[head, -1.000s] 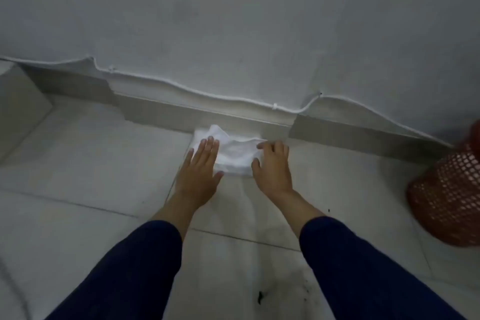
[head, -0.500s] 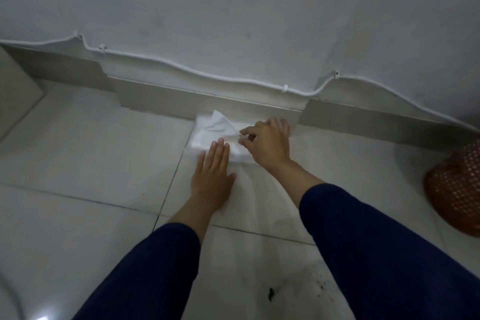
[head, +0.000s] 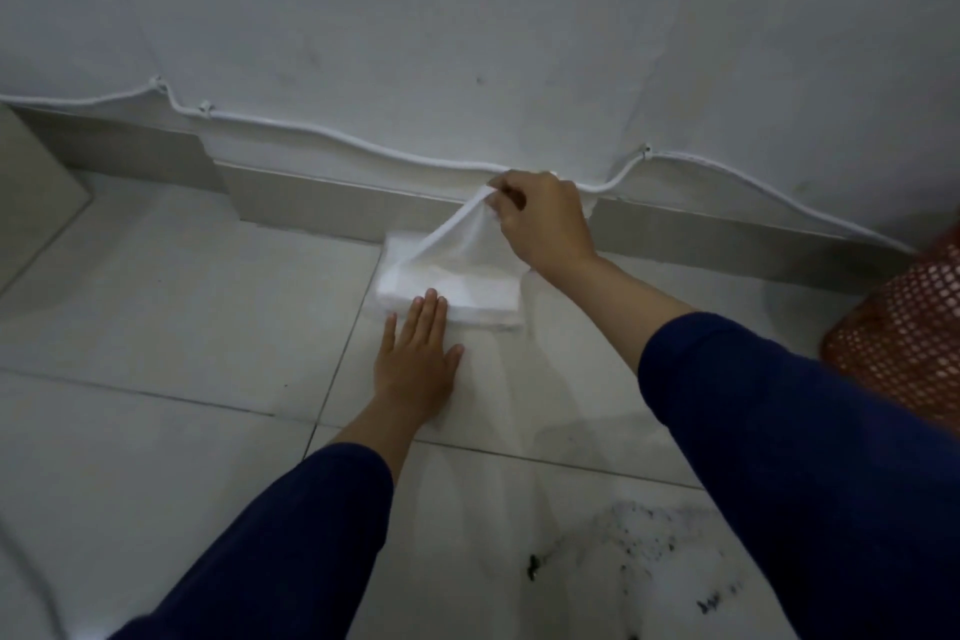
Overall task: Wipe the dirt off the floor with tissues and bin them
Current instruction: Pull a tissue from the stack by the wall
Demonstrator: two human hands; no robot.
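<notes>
fingers (head: 503, 192) of the right hand (head: 548, 224) are curled into a pinch on the top corner of one tissue sheet (head: 457, 239). the sheet hangs in a slack tent from the pinch down to the tissue stack (head: 457, 294), which sits below them and a little to their left. the left hand (head: 415, 364) lies flat, its fingers (head: 430, 314) straight and together. their tips press the near edge of the stack and grip nothing — it looks to serve as a weight, so the pile does not lift with the sheet.

the sheet is thin, soft and near weightless. it sags and folds under its own drape, and would likely tear if jerked sideways or pulled against a snag. a corner is the sensible place to take it, as the right fingertips do, with a pull up and away from the stack. the stack is light and sits on smooth floor tile (head: 156, 307), so it would probably slide without the left fingertips on it. for wiping, the sheet is likely better bunched into a pad under the fingers than dragged flat.

the dirt (head: 641, 541) — dark specks and a faint smear — lies on the floor well behind the left palm, toward the person, beside the right sleeve (head: 810, 457). the red mesh bin (head: 904, 333) stands well off to the right of the right hand, by the skirting (head: 701, 234). judging by the specks, no wiping is done yet.
</notes>
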